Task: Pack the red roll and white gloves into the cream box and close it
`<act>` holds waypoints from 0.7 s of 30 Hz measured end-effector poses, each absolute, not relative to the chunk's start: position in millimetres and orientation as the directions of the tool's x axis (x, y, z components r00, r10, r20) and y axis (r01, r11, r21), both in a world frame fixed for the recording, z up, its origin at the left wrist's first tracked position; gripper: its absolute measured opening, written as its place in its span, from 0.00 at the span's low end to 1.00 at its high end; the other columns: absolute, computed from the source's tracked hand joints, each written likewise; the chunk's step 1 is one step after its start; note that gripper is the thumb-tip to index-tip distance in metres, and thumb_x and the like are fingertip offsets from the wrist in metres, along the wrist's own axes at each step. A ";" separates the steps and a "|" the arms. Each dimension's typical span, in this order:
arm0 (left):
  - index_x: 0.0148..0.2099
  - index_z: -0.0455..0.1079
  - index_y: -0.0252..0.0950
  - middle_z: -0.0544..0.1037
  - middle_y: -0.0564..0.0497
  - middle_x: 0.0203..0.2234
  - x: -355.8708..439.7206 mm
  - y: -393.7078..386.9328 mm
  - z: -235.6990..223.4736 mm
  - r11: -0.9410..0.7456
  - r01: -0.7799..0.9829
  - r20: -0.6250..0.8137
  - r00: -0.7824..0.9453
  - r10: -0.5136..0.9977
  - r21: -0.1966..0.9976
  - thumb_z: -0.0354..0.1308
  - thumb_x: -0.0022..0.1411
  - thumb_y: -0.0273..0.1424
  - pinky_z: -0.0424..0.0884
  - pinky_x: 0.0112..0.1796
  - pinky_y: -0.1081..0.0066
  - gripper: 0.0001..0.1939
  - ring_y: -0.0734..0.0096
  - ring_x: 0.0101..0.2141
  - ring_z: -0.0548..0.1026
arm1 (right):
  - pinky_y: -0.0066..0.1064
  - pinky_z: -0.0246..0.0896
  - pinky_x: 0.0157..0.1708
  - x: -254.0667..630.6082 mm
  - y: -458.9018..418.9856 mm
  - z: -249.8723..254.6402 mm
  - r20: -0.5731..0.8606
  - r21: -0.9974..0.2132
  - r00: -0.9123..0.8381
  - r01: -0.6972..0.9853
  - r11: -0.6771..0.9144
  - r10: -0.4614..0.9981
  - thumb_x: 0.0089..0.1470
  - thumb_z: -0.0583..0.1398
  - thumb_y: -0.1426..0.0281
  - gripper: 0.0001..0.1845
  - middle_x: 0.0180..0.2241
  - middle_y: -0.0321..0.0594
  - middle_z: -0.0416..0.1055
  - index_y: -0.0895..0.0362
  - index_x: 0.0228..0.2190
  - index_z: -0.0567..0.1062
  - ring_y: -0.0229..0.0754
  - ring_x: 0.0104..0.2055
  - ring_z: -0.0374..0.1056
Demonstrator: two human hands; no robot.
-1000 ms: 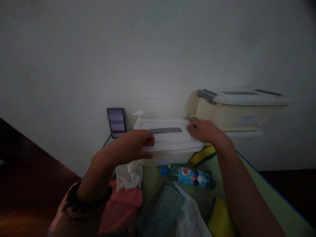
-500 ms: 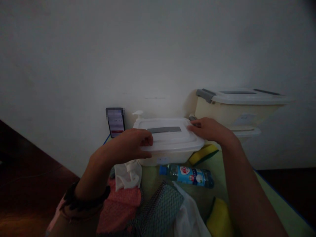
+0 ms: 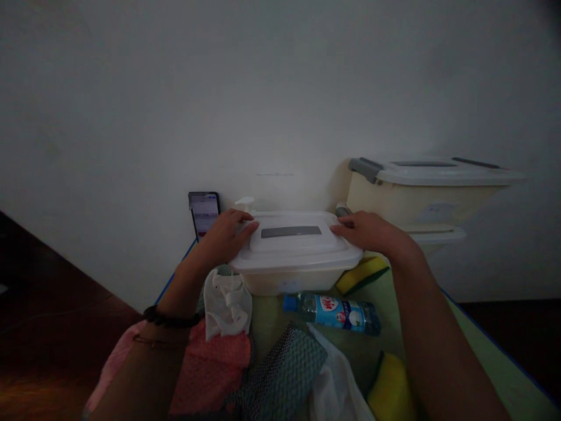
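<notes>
A white storage box with a cream body (image 3: 269, 282) sits in front of the wall, its lid (image 3: 298, 248) lying on top with a grey handle strip in the middle. My left hand (image 3: 225, 234) is at the lid's left end, thumb on the top and fingers curved round the edge. At the opposite end my right hand (image 3: 366, 231) holds the lid in a similar way, thumb on top. Both hands partly hide the box's ends. Close in front lies a bottle (image 3: 335, 311) with a blue cap and label, on its side.
Stacked boxes (image 3: 421, 199) stand at the right. A phone (image 3: 205, 213) leans on the wall, and a white pump top (image 3: 245, 203) shows behind the box. Yellow sponges (image 3: 363, 275), a pink cloth (image 3: 214, 368), a grey-green cloth (image 3: 289, 368) and white cloths (image 3: 335, 380) lie on the green table (image 3: 468, 351).
My left hand has moved back and left, from the lid's front left corner to its left end. My right hand has stayed nearly in place at the right end.
</notes>
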State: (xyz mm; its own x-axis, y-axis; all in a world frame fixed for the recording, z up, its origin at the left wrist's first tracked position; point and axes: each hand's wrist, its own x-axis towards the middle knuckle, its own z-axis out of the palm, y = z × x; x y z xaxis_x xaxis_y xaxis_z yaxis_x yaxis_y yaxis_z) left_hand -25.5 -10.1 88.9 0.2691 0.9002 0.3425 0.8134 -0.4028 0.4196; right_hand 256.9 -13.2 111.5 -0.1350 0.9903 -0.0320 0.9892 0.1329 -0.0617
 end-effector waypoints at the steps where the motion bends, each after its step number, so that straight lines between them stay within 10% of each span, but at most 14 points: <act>1: 0.47 0.69 0.29 0.74 0.38 0.45 -25.6 -8.2 86.6 -0.374 0.819 0.332 0.241 0.912 0.435 0.46 0.61 0.40 0.63 0.51 0.58 0.21 0.57 0.48 0.70 | 0.31 0.61 0.37 257.2 -13.0 111.4 -0.033 -0.061 -0.135 0.989 0.133 0.990 0.59 0.50 0.62 0.21 0.39 0.48 0.77 0.58 0.42 0.78 0.48 0.41 0.72; 11: 0.59 0.61 0.29 0.69 0.36 0.56 -29.4 -1.8 75.1 -0.145 0.795 0.156 0.064 0.986 0.588 0.47 0.61 0.44 0.59 0.55 0.55 0.30 0.49 0.55 0.68 | 0.32 0.61 0.39 257.7 -13.4 110.8 -0.028 -0.046 -0.150 0.988 0.149 0.988 0.60 0.49 0.62 0.21 0.39 0.47 0.77 0.57 0.42 0.78 0.48 0.41 0.72; 21: 0.50 0.73 0.34 0.78 0.46 0.46 -39.0 12.3 61.3 -0.114 0.544 0.181 -0.071 0.981 0.831 0.52 0.58 0.37 0.66 0.50 0.64 0.21 0.56 0.48 0.73 | 0.32 0.61 0.39 257.7 -13.3 110.4 -0.030 -0.051 -0.154 0.987 0.153 0.988 0.60 0.49 0.62 0.21 0.39 0.48 0.77 0.58 0.40 0.78 0.48 0.41 0.72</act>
